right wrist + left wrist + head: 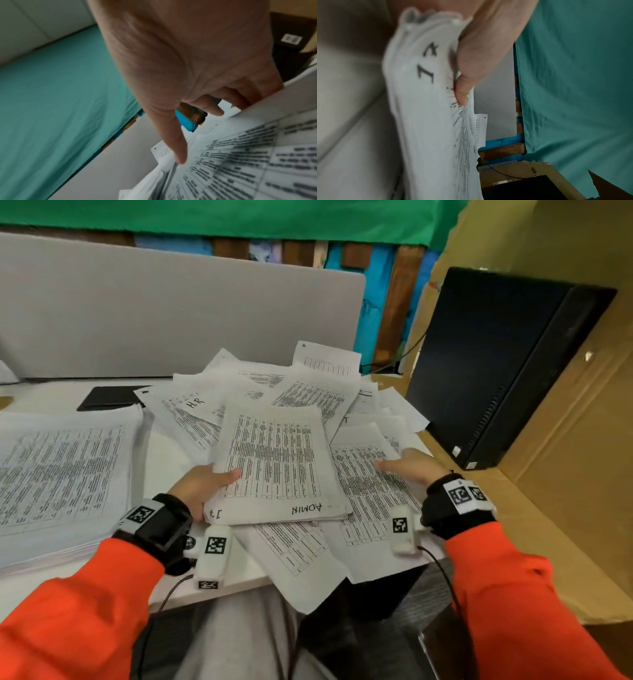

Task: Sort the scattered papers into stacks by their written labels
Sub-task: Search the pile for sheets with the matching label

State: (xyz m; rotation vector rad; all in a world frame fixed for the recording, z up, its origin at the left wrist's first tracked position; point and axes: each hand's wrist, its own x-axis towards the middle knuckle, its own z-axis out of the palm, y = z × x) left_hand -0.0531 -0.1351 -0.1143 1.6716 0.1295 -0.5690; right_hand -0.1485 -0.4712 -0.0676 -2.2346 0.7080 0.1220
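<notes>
A heap of printed sheets [308, 392] is scattered over the white table [164, 446]. My left hand [205, 487] grips a thin stack of papers [277, 463] by its near left corner, thumb [462, 94] on top and fingers underneath. The top sheet [426, 121] of that stack carries the handwritten words "ADMIN" and "IT", upside down to me. My right hand [407, 465] is at the right edge of a loose printed sheet [370, 501]. Its thumb [180, 155] lies on that sheet [240, 162], and its fingers go behind the sheet's edge.
A thick pile of printed pages [58, 474] lies at the left. A sheet marked "H.R" [195, 402] sits in the heap. Several sheets [301, 570] overhang the table's front edge. Behind are a black pad [109, 397] and a grey partition [171, 313]; a black computer tower [496, 364] and cardboard [565, 474] stand at the right.
</notes>
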